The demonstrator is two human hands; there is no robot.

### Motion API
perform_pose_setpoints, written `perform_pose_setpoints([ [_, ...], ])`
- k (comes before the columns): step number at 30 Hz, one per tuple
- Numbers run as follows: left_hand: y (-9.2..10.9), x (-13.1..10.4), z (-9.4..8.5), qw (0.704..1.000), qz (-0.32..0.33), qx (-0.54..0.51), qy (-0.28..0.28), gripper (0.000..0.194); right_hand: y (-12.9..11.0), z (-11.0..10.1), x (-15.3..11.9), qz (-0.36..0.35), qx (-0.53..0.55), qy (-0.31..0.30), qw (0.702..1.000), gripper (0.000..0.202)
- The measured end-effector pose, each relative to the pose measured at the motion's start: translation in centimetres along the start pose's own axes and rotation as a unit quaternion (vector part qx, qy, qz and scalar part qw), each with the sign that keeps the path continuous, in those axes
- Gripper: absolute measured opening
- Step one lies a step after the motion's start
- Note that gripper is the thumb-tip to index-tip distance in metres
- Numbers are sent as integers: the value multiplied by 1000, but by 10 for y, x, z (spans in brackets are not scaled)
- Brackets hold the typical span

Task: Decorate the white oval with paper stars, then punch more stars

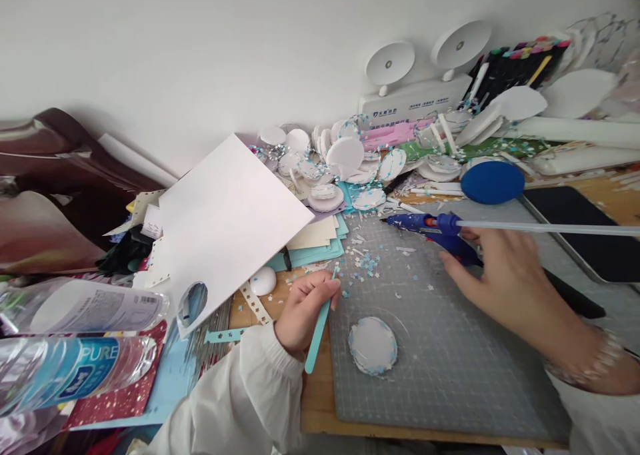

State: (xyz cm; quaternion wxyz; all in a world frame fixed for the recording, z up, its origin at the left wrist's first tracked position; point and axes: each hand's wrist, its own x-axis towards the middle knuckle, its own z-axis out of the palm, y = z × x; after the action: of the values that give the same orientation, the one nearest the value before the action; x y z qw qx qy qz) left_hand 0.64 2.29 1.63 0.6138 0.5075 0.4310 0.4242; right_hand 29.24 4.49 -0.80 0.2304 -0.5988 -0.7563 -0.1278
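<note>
Between the thumb and fingers of my left hand [309, 305] is a thin teal stick [318, 338], slanting down over the left edge of the grey cutting mat [425, 402]. My right hand [505, 282] is around the handle of a blue hot glue gun [453, 245], whose nozzle points left; its fingertips are partly hidden behind the handle. A long clear glue stick [550, 228] sticks out of the back of the gun. On the mat between my hands lies a white disc [373, 346] edged with small blue and white pieces.
Tiny star-shaped pieces [367, 263] are scattered on the mat. Several decorated white discs [345, 155] pile up behind it. A blue round lid [493, 182] and a phone [590, 232] are at right. White board [225, 208] and water bottles [75, 368] crowd the left.
</note>
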Motion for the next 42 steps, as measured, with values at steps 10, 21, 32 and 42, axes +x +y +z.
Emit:
perform_pose_setpoints([
  [10, 0, 0, 0, 1000, 3, 27, -9, 53, -11, -2, 17, -21, 18, -32, 999, 13],
  [21, -2, 2, -1, 999, -30, 12, -24, 53, -34, -24, 36, 233, 154, 19, 960, 33],
  [32, -1, 0, 0, 997, -34, 14, -72, 52, -38, -9, 9, 78, 229, 25, 970, 18],
  [42, -4, -2, -1, 994, -23, 10, -106, 49, -41, -14, 8, 10, 168, 73, 983, 17],
])
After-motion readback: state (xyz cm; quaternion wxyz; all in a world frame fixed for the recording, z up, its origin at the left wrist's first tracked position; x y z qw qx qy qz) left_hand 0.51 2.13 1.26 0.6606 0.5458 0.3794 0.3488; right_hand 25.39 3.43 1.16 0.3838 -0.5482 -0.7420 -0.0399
